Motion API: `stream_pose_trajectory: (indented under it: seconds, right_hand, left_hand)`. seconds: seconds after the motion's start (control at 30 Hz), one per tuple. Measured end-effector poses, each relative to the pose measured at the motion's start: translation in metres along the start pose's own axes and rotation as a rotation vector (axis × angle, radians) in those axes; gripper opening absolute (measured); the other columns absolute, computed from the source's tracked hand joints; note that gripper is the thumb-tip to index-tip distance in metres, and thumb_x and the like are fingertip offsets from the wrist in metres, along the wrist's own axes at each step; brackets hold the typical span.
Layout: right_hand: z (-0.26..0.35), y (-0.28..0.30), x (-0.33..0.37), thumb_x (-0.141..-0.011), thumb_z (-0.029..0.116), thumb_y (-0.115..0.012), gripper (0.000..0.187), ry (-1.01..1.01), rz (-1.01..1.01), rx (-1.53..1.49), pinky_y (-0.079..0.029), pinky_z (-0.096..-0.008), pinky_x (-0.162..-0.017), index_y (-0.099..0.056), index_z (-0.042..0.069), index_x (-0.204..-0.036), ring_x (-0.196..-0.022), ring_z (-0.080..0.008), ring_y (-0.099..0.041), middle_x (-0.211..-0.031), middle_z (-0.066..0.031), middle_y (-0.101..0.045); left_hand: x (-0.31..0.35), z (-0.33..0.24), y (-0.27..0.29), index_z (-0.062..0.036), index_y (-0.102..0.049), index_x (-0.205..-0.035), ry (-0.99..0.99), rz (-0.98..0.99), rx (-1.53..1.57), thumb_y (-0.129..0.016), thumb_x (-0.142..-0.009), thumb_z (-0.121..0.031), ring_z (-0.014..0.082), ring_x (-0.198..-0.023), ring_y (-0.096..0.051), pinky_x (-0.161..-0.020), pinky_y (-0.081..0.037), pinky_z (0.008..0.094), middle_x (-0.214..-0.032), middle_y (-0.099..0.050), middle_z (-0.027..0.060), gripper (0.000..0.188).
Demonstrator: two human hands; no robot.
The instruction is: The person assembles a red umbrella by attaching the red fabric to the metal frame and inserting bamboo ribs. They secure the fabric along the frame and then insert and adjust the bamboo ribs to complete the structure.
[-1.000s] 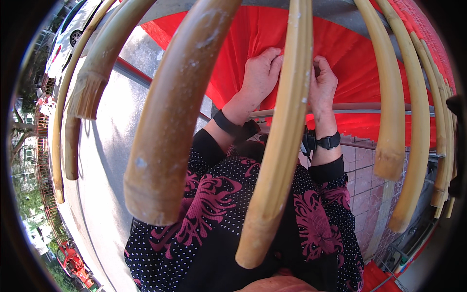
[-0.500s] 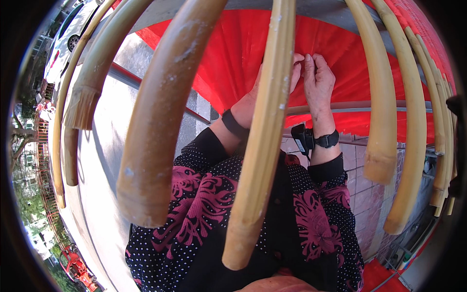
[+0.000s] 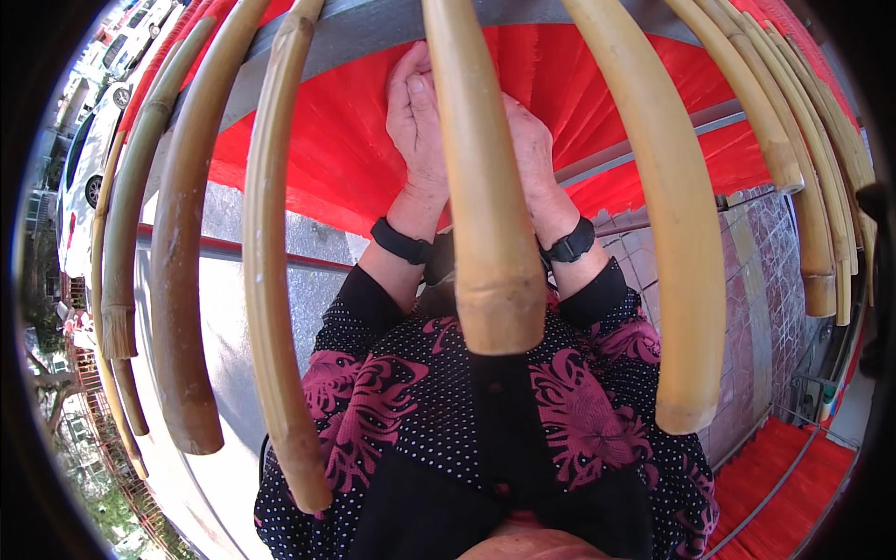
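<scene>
From my distant seat I am looking down past smooth, tan bamboo poles (image 3: 285, 233) that are bowing through the fisheye and ending in blunt, cut tips; the central pole (image 3: 481, 168) is showing a swollen joint ring near its end. Behind them, red cloth (image 3: 317, 121) is spreading under a grey metal edge (image 3: 359, 47) in thin, fan-like folds, filling the upper middle of my view. The left hand (image 3: 413, 121) is standing upright before that cloth, its fingers lying close together and its thumb alongside them; I am not able to tell whether they are pinching any fabric. The right hand (image 3: 529, 145) is facing it across the central pole, which is covering part of it, so I am unable to tell how far its fingers are opening or what they are holding. Two dark wristbands (image 3: 401, 243) are circling the wrists, one on each, above two black cuffs. The black shirt (image 3: 439, 401) is carrying white dots and curling pink flowers. I am counting three broad poles across the middle, while others are crowding both sides, overlapping too much for a sure count. One grey bar (image 3: 644, 152) is crossing the cloth at right.
</scene>
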State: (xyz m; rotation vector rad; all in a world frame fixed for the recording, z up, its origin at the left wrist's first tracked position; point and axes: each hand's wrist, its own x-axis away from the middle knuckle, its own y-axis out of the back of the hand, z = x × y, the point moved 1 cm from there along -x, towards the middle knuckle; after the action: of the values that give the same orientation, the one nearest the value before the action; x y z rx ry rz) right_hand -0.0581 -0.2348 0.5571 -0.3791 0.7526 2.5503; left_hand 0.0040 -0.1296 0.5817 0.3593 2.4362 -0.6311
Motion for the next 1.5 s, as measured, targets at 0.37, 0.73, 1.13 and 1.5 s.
stream_pose_trajectory:
  seconds: [0.37, 0.73, 1.13, 1.5]
  right_hand:
    - [-0.001, 0.018, -0.008, -0.094, 0.02, -0.059, 0.016, 0.114, -0.152, 0.138, -0.05, -0.043, -0.066, -0.06, 0.004, -0.093, -0.077, -0.0401, -0.062, -0.083, -0.0212, -0.063]
    - [-0.003, 0.01, -0.007, -0.093, 0.019, -0.061, 0.015, 0.095, -0.151, 0.11, -0.051, -0.0412, -0.064, -0.063, 0.005, -0.097, -0.076, -0.0378, -0.064, -0.081, -0.0194, -0.065]
    - [-0.008, 0.01, -0.003, -0.09, 0.014, -0.067, 0.014, 0.053, -0.014, -0.108, -0.052, -0.0303, -0.066, -0.066, 0.002, -0.098, -0.072, -0.0216, -0.068, -0.081, -0.0148, -0.068]
    - [-0.014, 0.015, -0.003, -0.094, 0.014, -0.064, 0.015, -0.026, -0.005, -0.307, -0.045, -0.0183, -0.064, -0.063, 0.0, -0.101, -0.073, -0.0029, -0.054, -0.083, 0.0014, -0.063]
  left_hand:
    - [-0.006, -0.002, 0.001, 0.0016, -0.043, -0.14, -0.013, 0.003, -0.331, -0.038, -0.104, -0.026, 0.0248, -0.123, -0.052, -0.104, -0.041, 0.0334, -0.14, -0.049, 0.0158, 0.045]
    - [-0.005, -0.01, 0.016, 0.0009, -0.045, -0.137, -0.068, 0.029, -0.371, -0.04, -0.104, -0.017, 0.0238, -0.118, -0.055, -0.099, -0.046, 0.0343, -0.137, -0.049, 0.0163, 0.038]
    - [0.02, 0.009, 0.006, -0.0016, -0.062, -0.107, 0.142, 0.033, -0.596, -0.076, -0.082, -0.015, 0.0171, -0.078, -0.058, -0.063, -0.047, 0.0293, -0.108, -0.06, 0.0095, 0.032]
    - [0.018, 0.012, 0.006, -0.0004, -0.066, -0.089, 0.695, -0.18, 0.143, -0.068, -0.088, -0.01, 0.0104, -0.064, -0.059, -0.054, -0.046, 0.0233, -0.076, -0.063, 0.0029, 0.009]
